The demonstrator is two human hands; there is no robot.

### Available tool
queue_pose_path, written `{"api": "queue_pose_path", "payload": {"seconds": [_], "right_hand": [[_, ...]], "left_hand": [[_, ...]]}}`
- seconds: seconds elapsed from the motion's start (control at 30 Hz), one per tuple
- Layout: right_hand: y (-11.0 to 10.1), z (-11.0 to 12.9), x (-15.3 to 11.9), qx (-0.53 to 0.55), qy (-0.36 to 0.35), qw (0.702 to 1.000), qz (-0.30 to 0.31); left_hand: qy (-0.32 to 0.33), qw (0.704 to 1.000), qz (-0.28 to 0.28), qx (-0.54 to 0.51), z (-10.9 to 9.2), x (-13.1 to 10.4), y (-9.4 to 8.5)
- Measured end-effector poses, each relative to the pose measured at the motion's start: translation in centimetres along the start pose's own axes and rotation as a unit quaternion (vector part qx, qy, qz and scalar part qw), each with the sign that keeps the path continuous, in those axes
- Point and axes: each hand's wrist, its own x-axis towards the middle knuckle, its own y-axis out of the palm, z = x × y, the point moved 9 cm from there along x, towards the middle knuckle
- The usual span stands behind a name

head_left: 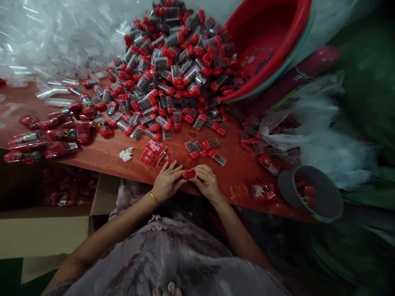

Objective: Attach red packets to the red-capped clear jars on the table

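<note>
Both hands meet at the table's front edge around a small red item (189,174). My left hand (167,181), with a gold bangle at the wrist, pinches its left side. The fingers of my right hand (207,183) close on its right side. Just beyond my left hand lie red printed cards (153,153) in a loose stack. Several clear tubes with red caps and dark balls inside (200,149) rest on the table beyond my right hand. A large heap of similar tubes (173,70) rises farther back.
The red table (173,142) carries wrapped red packs (58,133) at left and clear tubes (58,92) behind them. A red basin (296,24) leans at back right. A grey bowl (330,201) is at right, a cardboard box (46,230) at lower left.
</note>
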Motion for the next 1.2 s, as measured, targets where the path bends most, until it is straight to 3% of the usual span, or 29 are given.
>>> {"api": "queue_pose_path", "payload": {"seconds": [0.17, 0.4, 0.67, 0.73, 0.83, 0.9, 0.93, 1.0, 1.03, 1.07, 1.13, 1.17, 1.2], "right_hand": [[0.0, 0.5, -0.1, -0.045, -0.039, 0.998, 0.002], [0.6, 1.0, -0.1, -0.122, -0.068, 0.990, 0.022], [1.3, 0.3, -0.3, -0.161, -0.056, 0.984, 0.057], [1.0, 0.0, -0.8, -0.156, -0.062, 0.985, 0.043], [0.0, -1.4, -1.3, -0.128, -0.036, 0.991, -0.002], [-0.1, -2.1, -1.4, -0.110, -0.025, 0.994, -0.008], [-0.1, -2.4, -1.4, -0.106, -0.021, 0.994, -0.006], [-0.1, -2.4, -1.4, -0.105, -0.015, 0.994, -0.005], [-0.1, -2.3, -1.3, -0.107, -0.013, 0.994, -0.005], [-0.1, -2.1, -1.3, -0.107, -0.011, 0.994, -0.007], [-0.2, -1.6, -1.1, -0.107, -0.006, 0.994, -0.012], [-0.2, -1.4, -1.1, -0.106, -0.003, 0.994, -0.015], [-0.2, -1.1, -1.0, -0.106, 0.001, 0.994, -0.017]], "left_hand": [[0.043, 0.997, -0.030, -0.049, -0.6, 0.0, -0.4], [0.073, 0.996, -0.041, -0.004, -0.4, -0.2, 0.1], [0.021, 0.999, 0.001, -0.034, 0.0, 0.0, 1.0], [0.003, 0.996, 0.005, -0.088, -0.2, -0.7, 0.0], [-0.089, 0.974, -0.058, -0.201, 1.7, -3.4, -3.7], [-0.182, 0.933, -0.163, -0.264, 4.9, -7.0, -7.6], [-0.235, 0.898, -0.240, -0.284, 6.9, -9.6, -9.9], [-0.340, 0.784, -0.409, -0.320, 11.0, -16.0, -14.4], [-0.387, 0.710, -0.469, -0.356, 12.7, -19.2, -15.8], [-0.440, 0.631, -0.504, -0.393, 14.2, -21.9, -16.7], [-0.543, 0.518, -0.487, -0.447, 15.7, -25.3, -17.7], [-0.579, 0.488, -0.465, -0.459, 15.9, -26.1, -18.3], [-0.566, 0.493, -0.462, -0.473, 16.1, -25.8, -19.7]]}}
